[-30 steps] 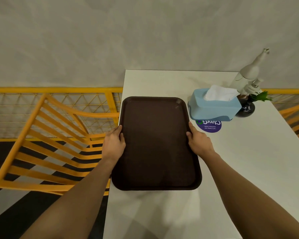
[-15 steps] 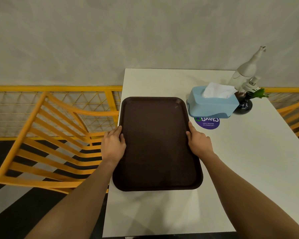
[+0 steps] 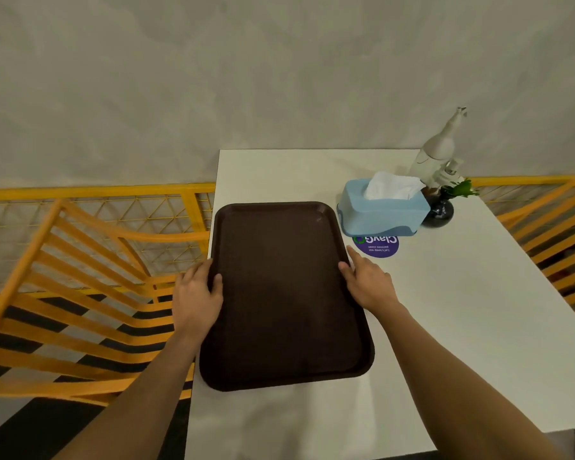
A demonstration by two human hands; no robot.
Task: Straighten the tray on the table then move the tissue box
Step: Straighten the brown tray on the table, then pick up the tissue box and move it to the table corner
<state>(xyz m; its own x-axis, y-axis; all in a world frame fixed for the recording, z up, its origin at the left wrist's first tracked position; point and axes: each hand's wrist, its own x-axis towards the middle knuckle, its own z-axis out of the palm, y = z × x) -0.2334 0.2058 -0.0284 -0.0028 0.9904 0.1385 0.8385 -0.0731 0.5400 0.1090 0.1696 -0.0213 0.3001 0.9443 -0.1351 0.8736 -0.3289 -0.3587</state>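
My left hand (image 3: 196, 295) grips the left rim of the tray (image 3: 286, 293), thumb hooked over the edge; my right hand (image 3: 367, 282) rests flat and open against the right rim, fingers pointing to 12 o'clock, not curled around anything; the tray lies on the counter (image 3: 462, 310), its left side right along the counter's edge. The tissue box (image 3: 382, 209) stands at 1 o'clock from the tray, just beside its far right corner, partly over a purple sticker (image 3: 377, 245), with a small vase (image 3: 442, 209) and a bottle (image 3: 437, 152) close behind it. I judge the risk is twofold; a push toward 9 o'clock could tip the tray off the counter; a push toward 12 could knock the box into the vase. Compared with a second ago, the tray has turned slightly counter-clockwise, and my right fingers have spread.
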